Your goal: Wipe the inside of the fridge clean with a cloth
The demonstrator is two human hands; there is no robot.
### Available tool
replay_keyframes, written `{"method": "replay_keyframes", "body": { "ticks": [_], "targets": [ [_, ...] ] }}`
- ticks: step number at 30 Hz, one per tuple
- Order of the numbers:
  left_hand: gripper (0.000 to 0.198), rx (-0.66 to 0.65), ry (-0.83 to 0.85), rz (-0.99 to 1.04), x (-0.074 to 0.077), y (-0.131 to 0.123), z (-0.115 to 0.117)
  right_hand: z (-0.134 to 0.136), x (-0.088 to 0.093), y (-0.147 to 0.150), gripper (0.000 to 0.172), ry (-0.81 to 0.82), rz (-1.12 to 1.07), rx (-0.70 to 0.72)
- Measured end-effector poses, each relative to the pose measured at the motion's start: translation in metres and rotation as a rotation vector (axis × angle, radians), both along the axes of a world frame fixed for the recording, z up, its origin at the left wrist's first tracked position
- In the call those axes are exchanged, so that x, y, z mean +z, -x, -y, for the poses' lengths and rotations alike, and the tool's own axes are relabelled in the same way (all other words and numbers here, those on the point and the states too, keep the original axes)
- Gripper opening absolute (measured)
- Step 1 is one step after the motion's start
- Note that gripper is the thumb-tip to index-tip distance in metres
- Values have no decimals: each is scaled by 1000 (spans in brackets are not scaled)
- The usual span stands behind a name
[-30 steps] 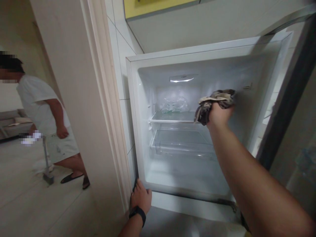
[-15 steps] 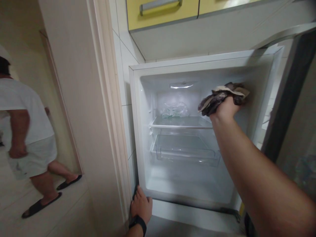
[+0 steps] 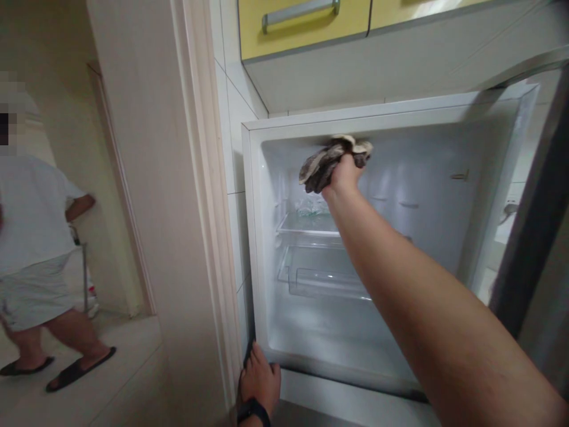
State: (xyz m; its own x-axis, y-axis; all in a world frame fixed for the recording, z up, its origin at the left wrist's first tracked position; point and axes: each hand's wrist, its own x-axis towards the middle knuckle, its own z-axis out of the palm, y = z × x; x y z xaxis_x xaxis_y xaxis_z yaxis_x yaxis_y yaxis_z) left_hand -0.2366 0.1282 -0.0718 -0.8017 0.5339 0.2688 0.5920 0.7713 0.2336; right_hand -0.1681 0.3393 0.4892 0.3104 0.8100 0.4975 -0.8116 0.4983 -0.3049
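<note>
My right hand [image 3: 347, 173] grips a crumpled dark grey and cream cloth [image 3: 326, 166] inside the open fridge [image 3: 262, 255], close under its ceiling. The cloth hides the light fitting there. Below it, clear crinkled plastic [image 3: 311, 206] lies on the upper glass shelf [image 3: 306, 223], partly covered by my wrist. A clear lower shelf with a raised front [image 3: 324, 283] sits beneath, its right part behind my forearm. My left hand [image 3: 260, 379], a dark watch on its wrist, rests with fingers extended against the fridge's lower left front edge.
To the right stands the open fridge door [image 3: 533, 207]. Yellow cabinets [image 3: 306, 41] hang above, and a pale door frame [image 3: 195, 207] borders the fridge's left side. Beyond it, a person [image 3: 40, 225] in a white top and black slippers is in the adjoining space.
My right hand has swept the cloth leftwards from the fridge's upper right to the ceiling's middle-left. My left hand stays at the edge. The other person has moved and their arm is now extended.
</note>
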Motion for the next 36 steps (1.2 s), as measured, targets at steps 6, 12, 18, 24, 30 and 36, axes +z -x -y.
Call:
{"method": "replay_keyframes", "body": {
  "ticks": [6, 12, 18, 24, 30, 36],
  "targets": [
    [68, -17, -2, -27, -8, 1, 1, 76, -33, 65, 60, -329, 701, 33],
    [64, -38, -10, -13, -7, 3, 2, 85, -39, 18, 62, -692, 1357, -554],
    [65, -30, -27, -5, -5, 3, 2, 71, -33, -61, 41, -902, 1635, -1301],
    [66, -28, -23, -28, -1, 1, 5, 26, -17, -127, 32, -312, 1931, -1459],
    [66, -19, -35, -25, 3, -2, 6, -7, -20, -194, 29, -143, 1866, -1467],
    [69, -28, -32, -9, 6, -3, 8, 6, -49, -200, 37, -170, 2070, -1296]
  ]
}}
